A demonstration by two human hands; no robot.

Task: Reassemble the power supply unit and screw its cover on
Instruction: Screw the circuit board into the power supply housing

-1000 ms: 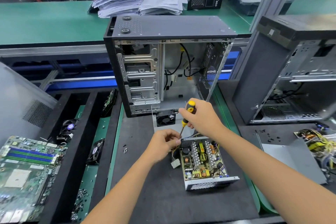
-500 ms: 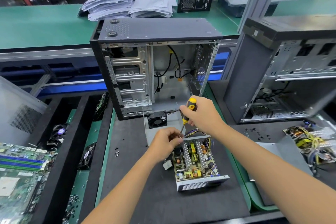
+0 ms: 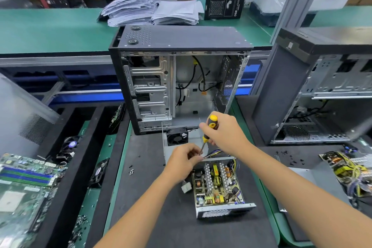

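Observation:
The open power supply unit [image 3: 218, 187] lies on the black mat, its circuit board bare and its mesh end facing me. Its grey cover [image 3: 171, 149] with a black fan [image 3: 177, 136] stands behind it. My right hand [image 3: 225, 134] grips a yellow-and-black screwdriver [image 3: 210, 127], tip pointing down at the unit's far left corner. My left hand [image 3: 183, 161] has its fingers curled at that tip and seems to pinch something small there; what it is I cannot make out. A white connector [image 3: 186, 188] lies left of the unit.
An open computer case [image 3: 177, 78] stands just behind the cover, another case [image 3: 314, 90] to the right. Loose screws [image 3: 131, 171] dot the mat at left and at right [image 3: 289, 157]. A motherboard [image 3: 24, 183] lies far left, a second bare board with wires [image 3: 350, 171] far right.
Both hands stay at the unit's far corner with the screwdriver. The view shifted slightly; no part has visibly moved.

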